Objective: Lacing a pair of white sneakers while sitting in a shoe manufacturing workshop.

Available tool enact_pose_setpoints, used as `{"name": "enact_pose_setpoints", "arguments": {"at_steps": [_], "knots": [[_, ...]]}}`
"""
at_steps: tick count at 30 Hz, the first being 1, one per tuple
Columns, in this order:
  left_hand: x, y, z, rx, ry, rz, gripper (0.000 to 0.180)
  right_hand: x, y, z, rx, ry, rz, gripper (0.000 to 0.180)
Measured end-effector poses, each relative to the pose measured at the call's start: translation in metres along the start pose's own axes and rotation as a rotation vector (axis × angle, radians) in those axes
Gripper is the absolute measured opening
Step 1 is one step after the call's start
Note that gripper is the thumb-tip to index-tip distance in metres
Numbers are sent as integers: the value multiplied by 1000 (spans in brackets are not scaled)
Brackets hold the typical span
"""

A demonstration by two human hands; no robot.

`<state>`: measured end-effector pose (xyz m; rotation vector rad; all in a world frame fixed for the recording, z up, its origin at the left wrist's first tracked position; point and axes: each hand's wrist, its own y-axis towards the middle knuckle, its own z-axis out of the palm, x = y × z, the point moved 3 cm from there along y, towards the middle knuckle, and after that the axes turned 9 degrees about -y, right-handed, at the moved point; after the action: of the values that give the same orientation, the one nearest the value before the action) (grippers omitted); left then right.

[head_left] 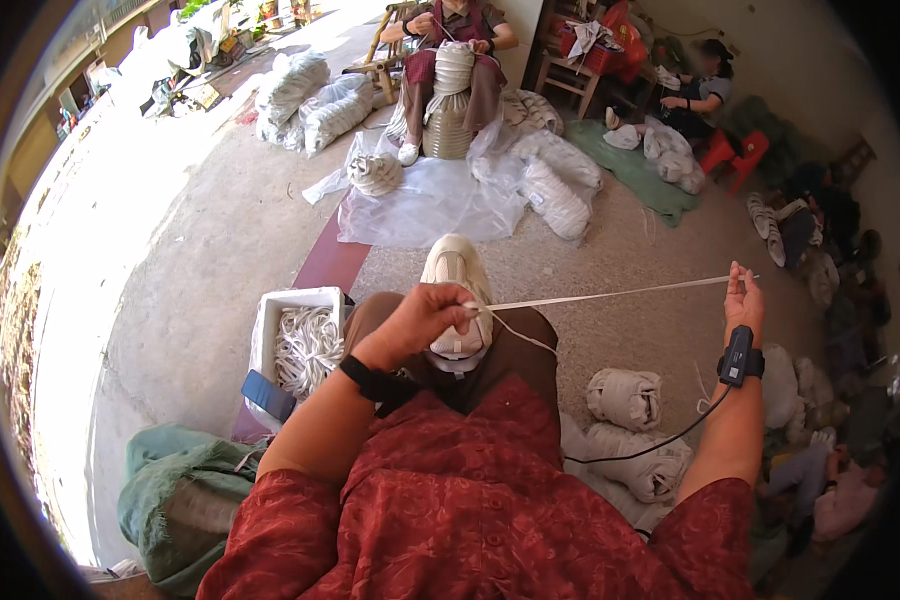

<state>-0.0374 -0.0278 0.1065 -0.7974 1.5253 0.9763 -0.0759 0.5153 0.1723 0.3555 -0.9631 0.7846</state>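
A thin, flat white cord point(600, 296) is stretched taut between my two hands, with a loose tail hanging in a curve below the left one. My left hand point(432, 318), over my lap, pinches one end between thumb and fingers. Far out to the right, my right hand point(743, 296) is raised with its fingertips closed on the other end. Behind my left hand, between my knees, is a pale, rounded off-white bundle point(455, 268), partly hidden; its kind is unclear. A white box point(267, 335) at my left knee holds a tangle of white cords point(308, 350).
A blue block-like thing point(268, 394) rests at the box's near edge, above green cloth point(185, 500). Wound white bundles point(625, 397) lie at my right. Ahead, a seated person point(453, 60) works over another bundle, beside plastic sheeting point(420, 210). A second person point(705, 90) sits far right.
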Motion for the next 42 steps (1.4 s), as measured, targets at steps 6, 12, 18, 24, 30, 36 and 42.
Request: {"name": "enact_pose_setpoints", "arguments": {"at_steps": [6,12,18,24,30,36,42], "knots": [[-67,-49,-126,-597,-515,165,19,-27,7,-4,156,-236,-65,17],[-23,-157,-255,-1106,-841,297,25,-88,-52,30,232,-531,-7,10],[44,-272,-338,-1373,-803,354,20,-174,-119,61,517,-728,181,11],[45,-256,-301,-1751,-532,251,12,-234,-191,91,799,-847,247,12],[62,-139,-181,-943,-15,-152,10,-243,-244,121,995,-966,131,11],[45,-50,-61,-370,243,-109,10,-249,-254,114,1005,-905,165,11],[33,-25,-20,-95,683,-41,12,-265,-251,103,994,-849,199,10]]}}
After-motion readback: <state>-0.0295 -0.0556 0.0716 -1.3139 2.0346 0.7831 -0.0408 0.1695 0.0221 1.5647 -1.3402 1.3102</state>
